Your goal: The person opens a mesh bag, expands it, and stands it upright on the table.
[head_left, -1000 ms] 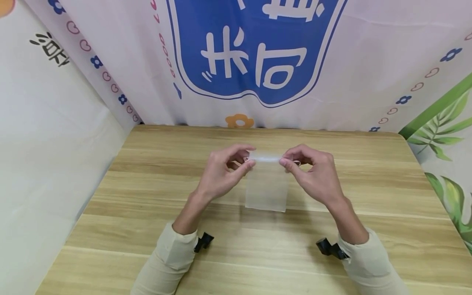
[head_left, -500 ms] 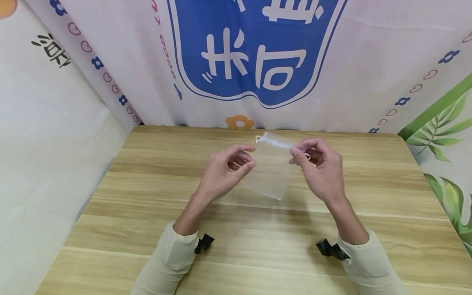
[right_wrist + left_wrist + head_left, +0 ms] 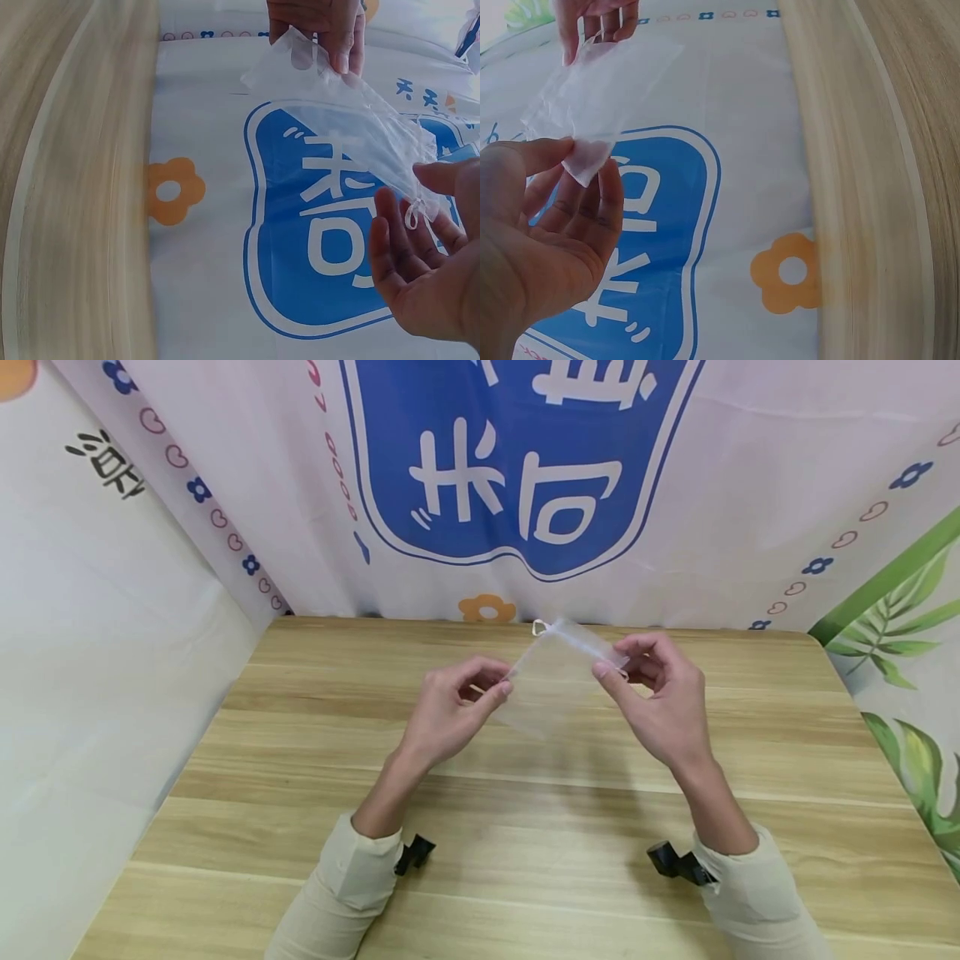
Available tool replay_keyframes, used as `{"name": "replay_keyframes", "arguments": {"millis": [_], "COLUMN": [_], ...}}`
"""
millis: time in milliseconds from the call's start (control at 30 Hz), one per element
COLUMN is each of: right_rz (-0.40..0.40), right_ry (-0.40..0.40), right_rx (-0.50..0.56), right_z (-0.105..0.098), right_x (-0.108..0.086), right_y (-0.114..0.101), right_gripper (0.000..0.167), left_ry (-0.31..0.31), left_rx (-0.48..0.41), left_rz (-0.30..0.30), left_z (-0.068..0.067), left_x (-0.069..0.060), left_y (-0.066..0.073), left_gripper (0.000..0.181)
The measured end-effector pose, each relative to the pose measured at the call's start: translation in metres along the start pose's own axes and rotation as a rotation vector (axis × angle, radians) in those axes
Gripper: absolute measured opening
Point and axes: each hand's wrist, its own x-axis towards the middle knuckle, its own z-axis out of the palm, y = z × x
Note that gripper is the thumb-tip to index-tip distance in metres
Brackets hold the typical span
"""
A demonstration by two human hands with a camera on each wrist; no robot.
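A sheer white drawstring bag [image 3: 551,681] hangs tilted between the two hands above the table. The left hand [image 3: 450,710] pinches its lower left edge between thumb and fingers; the left wrist view shows the bag's corner [image 3: 587,161] poking past those fingertips. At the gathered top, the right hand [image 3: 660,702] pinches the other end, and a small cord loop [image 3: 412,215] hangs by its fingers in the right wrist view. Another white loop [image 3: 540,627] sticks out at the bag's far upper corner.
The wood-grain table [image 3: 300,735] lies under both hands. Behind it hangs a printed curtain [image 3: 720,527] with a blue emblem and an orange flower, meeting the table's back edge. A black wrist mount [image 3: 414,854] sits at the left cuff, another [image 3: 678,864] at the right.
The left hand let go of the bag's top corner and now pinches its lower left edge. The right hand moved slightly right and up, and the bag swung from upright to tilted.
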Motion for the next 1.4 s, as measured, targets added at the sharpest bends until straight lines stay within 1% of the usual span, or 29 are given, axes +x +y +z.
{"name": "replay_keyframes", "arguments": {"millis": [133, 233, 367, 467, 533, 667, 733, 833, 933, 1067, 1200, 1267, 1400], "right_rz": [-0.019, -0.037, -0.059, -0.073, -0.077, -0.073, -0.059, -0.032, -0.009, -0.011, 0.001, 0.014, 0.045], "right_ry": [-0.035, -0.066, -0.111, -0.16, -0.208, -0.331, -0.387, -0.435, -0.43, -0.377, -0.302, -0.27, -0.242], "right_rx": [-0.083, -0.118, -0.141, -0.163, -0.189, -0.283, -0.323, -0.345, -0.342, -0.335, -0.29, -0.258, -0.212], "right_z": [-0.003, -0.004, -0.003, -0.001, 0.001, 0.006, 0.007, 0.008, 0.007, 0.005, 0.004, 0.003, 0.001], "right_x": [0.001, 0.0, -0.001, -0.002, -0.004, -0.007, -0.008, -0.009, -0.009, -0.008, -0.006, -0.005, -0.004], "right_y": [0.002, 0.003, 0.003, 0.003, 0.003, 0.004, 0.004, 0.004, 0.004, 0.005, 0.006, 0.006, 0.007], "right_gripper": [0.035, 0.041, 0.043, 0.039, 0.036, 0.028, 0.022, 0.013, 0.007, 0.003, 0.002, 0.003, 0.006], "left_ry": [-0.002, -0.008, -0.034, -0.059, -0.074, -0.089, -0.091, -0.091, -0.086, -0.064, -0.025, -0.004, 0.029], "left_rx": [0.014, 0.031, 0.095, 0.138, 0.149, 0.151, 0.147, 0.137, 0.13, 0.11, 0.047, 0.017, -0.016], "left_rz": [0.02, 0.046, 0.108, 0.154, 0.17, 0.172, 0.169, 0.163, 0.146, 0.1, 0.045, 0.028, 0.021], "left_z": [0.0, 0.0, 0.003, 0.006, 0.008, 0.012, 0.013, 0.015, 0.015, 0.013, 0.008, 0.006, 0.003], "left_x": [0.0, -0.001, -0.001, 0.0, -0.001, -0.002, -0.003, -0.003, -0.003, -0.003, -0.002, -0.001, 0.001], "left_y": [0.001, 0.0, -0.001, -0.002, -0.002, -0.001, 0.0, 0.0, 0.001, 0.001, 0.002, 0.0, -0.004], "left_gripper": [0.014, 0.013, 0.011, 0.01, 0.01, 0.01, 0.011, 0.014, 0.018, 0.023, 0.027, 0.028, 0.023]}}
